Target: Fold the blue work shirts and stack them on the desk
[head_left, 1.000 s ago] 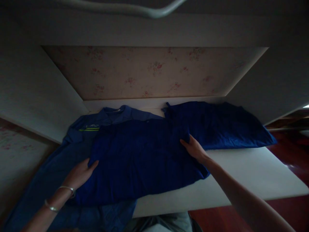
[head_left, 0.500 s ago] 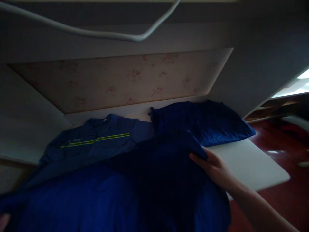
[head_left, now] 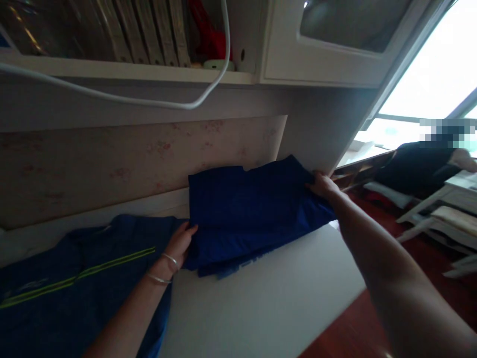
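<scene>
A stack of folded dark blue garments (head_left: 249, 214) lies on the white desk (head_left: 268, 303) against the back wall. My left hand (head_left: 181, 243), with two thin bangles on the wrist, holds the stack's left edge, fingers curled on the cloth. My right hand (head_left: 322, 185) grips the far right end of the stack near the wall corner. A blue work shirt with a yellow-green stripe (head_left: 74, 283) is spread flat at the left, beside my left forearm.
A shelf above holds books (head_left: 149, 30) and a red item (head_left: 208, 35); a white cable (head_left: 156, 102) droops below it. A bright window (head_left: 428, 84) is at the right. Dark clothing and pale furniture (head_left: 439, 209) stand over a red-brown floor.
The folded blue garment has gone from over the striped shirt onto the pile at the right. Both hands moved right with it. The view swung up and right, showing the shelf and window.
</scene>
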`<state>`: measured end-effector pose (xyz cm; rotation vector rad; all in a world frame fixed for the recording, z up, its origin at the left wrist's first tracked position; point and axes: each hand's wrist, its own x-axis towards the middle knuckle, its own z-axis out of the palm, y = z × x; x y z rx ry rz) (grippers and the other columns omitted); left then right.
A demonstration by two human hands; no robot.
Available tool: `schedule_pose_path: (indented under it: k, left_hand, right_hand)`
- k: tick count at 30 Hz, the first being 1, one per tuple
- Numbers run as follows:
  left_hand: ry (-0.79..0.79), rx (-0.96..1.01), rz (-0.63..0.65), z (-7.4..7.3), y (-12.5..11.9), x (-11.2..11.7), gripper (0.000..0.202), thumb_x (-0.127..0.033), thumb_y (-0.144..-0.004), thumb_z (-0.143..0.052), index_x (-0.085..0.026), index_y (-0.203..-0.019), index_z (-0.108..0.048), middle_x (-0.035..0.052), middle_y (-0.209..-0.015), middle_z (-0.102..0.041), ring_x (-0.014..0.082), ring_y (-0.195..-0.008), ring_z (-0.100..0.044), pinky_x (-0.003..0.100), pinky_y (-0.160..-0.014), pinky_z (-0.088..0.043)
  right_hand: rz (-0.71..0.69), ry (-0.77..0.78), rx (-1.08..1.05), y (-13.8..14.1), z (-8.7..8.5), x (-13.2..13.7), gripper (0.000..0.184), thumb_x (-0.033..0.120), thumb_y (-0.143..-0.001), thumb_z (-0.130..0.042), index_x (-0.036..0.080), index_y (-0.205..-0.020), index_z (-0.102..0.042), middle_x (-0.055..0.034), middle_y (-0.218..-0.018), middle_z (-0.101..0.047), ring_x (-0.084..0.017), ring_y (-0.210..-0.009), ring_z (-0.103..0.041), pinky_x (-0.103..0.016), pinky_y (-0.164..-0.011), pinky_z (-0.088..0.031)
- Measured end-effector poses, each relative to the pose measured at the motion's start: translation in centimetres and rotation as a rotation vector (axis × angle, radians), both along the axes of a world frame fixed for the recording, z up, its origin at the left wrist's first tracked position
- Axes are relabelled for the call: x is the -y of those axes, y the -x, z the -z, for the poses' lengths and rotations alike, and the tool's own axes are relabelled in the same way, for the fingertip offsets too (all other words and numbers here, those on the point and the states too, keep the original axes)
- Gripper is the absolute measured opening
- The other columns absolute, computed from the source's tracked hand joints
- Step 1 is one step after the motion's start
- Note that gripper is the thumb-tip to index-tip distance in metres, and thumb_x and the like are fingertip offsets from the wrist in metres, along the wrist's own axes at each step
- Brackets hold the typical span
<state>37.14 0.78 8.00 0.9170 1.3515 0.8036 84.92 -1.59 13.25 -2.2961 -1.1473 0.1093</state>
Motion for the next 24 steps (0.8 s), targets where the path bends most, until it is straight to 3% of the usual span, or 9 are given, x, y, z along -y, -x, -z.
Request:
schedule_pose_path:
  k: [3, 6, 8, 11, 13, 16, 20, 22, 24]
  left_hand:
    - [0.101, -0.063, 0.029, 5.2, -0.6, -0.7, 0.048, -0.019, -0.079, -0.064, -0.019, -0.126, -0.057, 0.0146, -0.118, -0.071, 0.0267, -0.095, -0.072, 0.035, -0.068, -0.057]
    - [0.110, -0.163, 0.097, 7.6, 1.0, -1.0, 0.053, -0.016, -0.082, -0.056, -0.021, -0.133, -0.048, 0.0139, -0.135, -0.063, 0.0244, -0.096, -0.071, 0.031, -0.061, -0.055]
    - [-0.014, -0.344, 0.172, 7.5, 1.8, -1.8, 0.052, -0.018, -0.083, -0.055, -0.021, -0.134, -0.046, 0.0145, -0.134, -0.062, 0.0250, -0.092, -0.071, 0.034, -0.063, -0.057]
    - [-0.526, -0.681, 0.267, 5.6, 1.1, -3.8, 0.042, -0.023, -0.087, -0.052, -0.013, -0.128, -0.053, 0.0185, -0.128, -0.063, 0.0289, -0.098, -0.069, 0.046, -0.087, -0.056]
    - [-0.822, -0.758, 0.351, 4.4, -0.9, -5.3, 0.038, -0.029, -0.093, -0.047, -0.014, -0.127, -0.058, 0.0158, -0.133, -0.061, 0.0291, -0.117, -0.061, 0.047, -0.109, -0.042]
    - [-0.977, -0.740, 0.518, 4.6, -4.6, -6.9, 0.043, -0.038, -0.096, -0.045, -0.021, -0.133, -0.059, 0.0071, -0.150, -0.052, 0.0269, -0.142, -0.039, 0.044, -0.124, -0.018]
    - [-0.864, -1.005, 0.642, 9.1, -6.4, -7.4, 0.057, -0.049, -0.098, -0.038, -0.022, -0.148, -0.046, 0.0093, -0.161, -0.032, 0.0327, -0.150, -0.022, 0.063, -0.121, -0.009]
    - [-0.765, -1.094, 0.639, 11.6, -5.7, -7.0, 0.061, -0.053, -0.099, -0.029, -0.023, -0.151, -0.041, 0.0094, -0.162, -0.028, 0.0321, -0.151, -0.021, 0.065, -0.119, -0.012]
    - [-0.734, -1.124, 0.636, 12.8, -4.5, -6.1, 0.064, -0.055, -0.099, -0.025, -0.023, -0.152, -0.038, 0.0088, -0.163, -0.026, 0.0311, -0.151, -0.021, 0.064, -0.120, -0.014]
  right_hand:
    - [0.077, 0.116, 0.247, 0.3, 3.5, -1.8, 0.058, 0.034, -0.092, -0.057, 0.018, -0.146, -0.045, -0.0239, -0.145, -0.048, -0.044, -0.130, -0.045, -0.069, -0.105, -0.030]
    - [0.074, 0.189, 0.368, 1.6, 7.2, -2.4, 0.053, 0.042, -0.097, -0.043, 0.024, -0.148, -0.043, -0.0175, -0.151, -0.043, -0.040, -0.132, -0.044, -0.073, -0.107, -0.023]
    - [0.057, 0.196, 0.418, 2.6, 9.1, -2.3, 0.051, 0.043, -0.099, -0.039, 0.025, -0.147, -0.045, -0.0143, -0.157, -0.037, -0.038, -0.138, -0.038, -0.073, -0.110, -0.017]
    - [-0.013, 0.151, 0.567, 3.7, 10.6, -2.1, 0.049, 0.040, -0.102, -0.034, 0.023, -0.146, -0.045, -0.0129, -0.162, -0.029, -0.034, -0.147, -0.021, -0.070, -0.113, -0.007]
    - [-0.136, 0.119, 0.657, 3.7, 10.9, -2.3, 0.048, 0.036, -0.103, -0.031, 0.022, -0.147, -0.044, -0.0118, -0.163, -0.027, -0.030, -0.150, -0.016, -0.063, -0.117, -0.006]
    - [-0.235, 0.165, 0.633, 2.1, 11.5, -3.4, 0.050, 0.035, -0.103, -0.031, 0.020, -0.149, -0.044, -0.0105, -0.164, -0.027, -0.029, -0.150, -0.019, -0.051, -0.121, -0.015]
    - [-0.223, 0.335, 0.431, -1.1, 14.2, -4.5, 0.057, 0.042, -0.102, -0.032, 0.015, -0.152, -0.040, -0.0110, -0.164, -0.024, -0.030, -0.151, -0.017, -0.046, -0.122, -0.018]
    - [-0.247, 0.371, 0.345, -2.3, 16.2, -4.7, 0.059, 0.043, -0.102, -0.031, 0.014, -0.152, -0.039, -0.0112, -0.164, -0.024, -0.029, -0.152, -0.016, -0.045, -0.123, -0.017]
    - [-0.262, 0.389, 0.285, -3.0, 17.8, -4.9, 0.060, 0.043, -0.102, -0.029, 0.013, -0.152, -0.039, -0.0129, -0.164, -0.023, -0.029, -0.152, -0.016, -0.045, -0.123, -0.017]
